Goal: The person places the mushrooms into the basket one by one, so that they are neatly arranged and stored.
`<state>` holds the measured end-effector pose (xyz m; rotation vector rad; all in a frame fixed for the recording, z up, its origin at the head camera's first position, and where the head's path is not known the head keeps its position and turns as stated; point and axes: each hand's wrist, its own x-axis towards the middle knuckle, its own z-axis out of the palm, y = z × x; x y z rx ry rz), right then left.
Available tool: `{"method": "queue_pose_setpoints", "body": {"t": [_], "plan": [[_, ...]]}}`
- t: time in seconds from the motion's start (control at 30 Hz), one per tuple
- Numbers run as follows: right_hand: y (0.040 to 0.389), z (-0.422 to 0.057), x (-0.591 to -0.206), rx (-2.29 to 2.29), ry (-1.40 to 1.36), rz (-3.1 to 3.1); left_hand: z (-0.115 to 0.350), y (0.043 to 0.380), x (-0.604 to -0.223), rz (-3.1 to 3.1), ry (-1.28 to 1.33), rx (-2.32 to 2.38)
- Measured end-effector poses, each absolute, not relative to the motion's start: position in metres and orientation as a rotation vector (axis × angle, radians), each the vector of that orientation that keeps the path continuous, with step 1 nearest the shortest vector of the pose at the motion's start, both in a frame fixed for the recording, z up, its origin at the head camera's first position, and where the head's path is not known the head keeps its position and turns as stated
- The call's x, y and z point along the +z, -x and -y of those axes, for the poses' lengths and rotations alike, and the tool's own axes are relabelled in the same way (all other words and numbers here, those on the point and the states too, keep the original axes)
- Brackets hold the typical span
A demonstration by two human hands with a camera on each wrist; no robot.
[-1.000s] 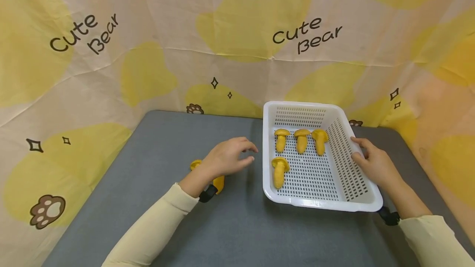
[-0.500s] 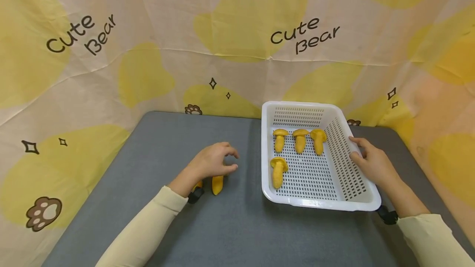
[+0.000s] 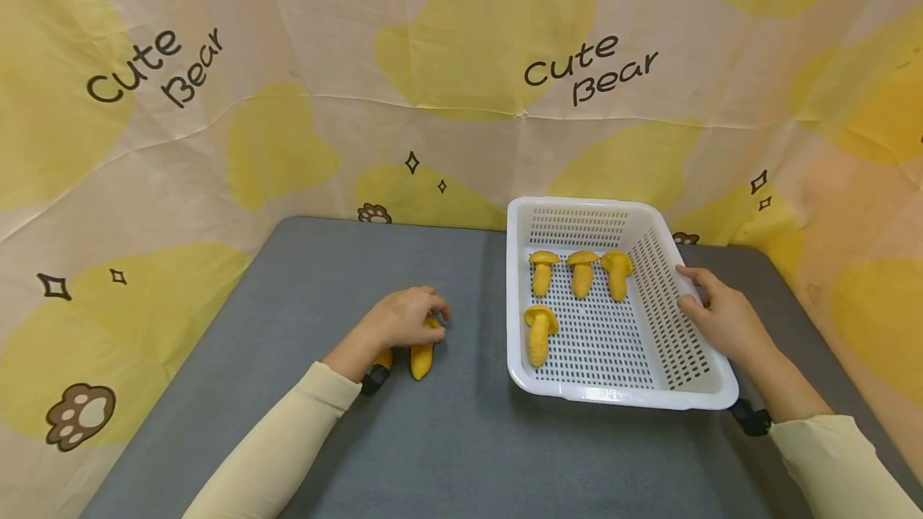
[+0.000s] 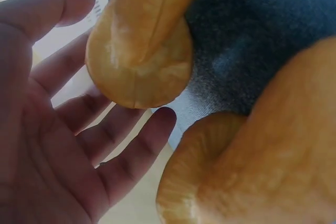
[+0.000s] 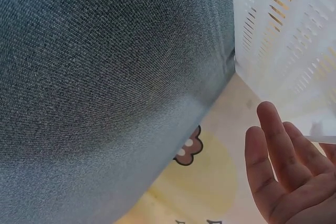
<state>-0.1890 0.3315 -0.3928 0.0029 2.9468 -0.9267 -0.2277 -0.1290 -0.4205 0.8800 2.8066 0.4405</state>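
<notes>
Two yellow toy mushrooms lie on the grey table. My left hand (image 3: 405,316) reaches over the right one, a yellow mushroom (image 3: 421,360), covering part of it. In the left wrist view the fingers spread behind that mushroom's cap (image 4: 139,77), and the thumb stands apart from it. The second mushroom (image 4: 273,166) sits below my left wrist, mostly hidden in the head view. My right hand (image 3: 727,319) holds the right rim of a white perforated basket (image 3: 613,396), thumb over the rim; the right wrist view shows other fingers (image 5: 281,150) along its outer wall.
Inside the basket lie several more yellow mushrooms: a row at the back including a mushroom (image 3: 582,275), and another mushroom (image 3: 539,335) at the front left. A fabric backdrop (image 3: 433,62) with printed words rises behind the grey table (image 3: 461,439).
My left hand has moved left and down from beside the basket to the right mushroom on the table. The right hand stays at the basket's rim.
</notes>
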Motion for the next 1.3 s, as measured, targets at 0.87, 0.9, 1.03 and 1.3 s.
{"method": "queue_pose_setpoints", "body": {"t": [0.87, 0.9, 1.03, 1.3], "plan": [[0.1882, -0.3314, -0.3931, -0.923, 0.009, -2.958, 0.1331, 0.2325, -0.4234, -2.762, -0.93, 0.521], [0.188, -0.3314, -0.3929, -0.924, 0.01, -2.957, 0.133, 0.2326, -0.4233, -2.766, -0.938, 0.527], [0.1873, -0.3313, -0.3922, -0.924, 0.013, -2.957, 0.1314, 0.2322, -0.4229, -2.782, -0.971, 0.563], [0.1869, -0.3306, -0.3918, -0.92, 0.019, -2.953, 0.1274, 0.2303, -0.4166, -2.776, -1.045, 0.7]]}}
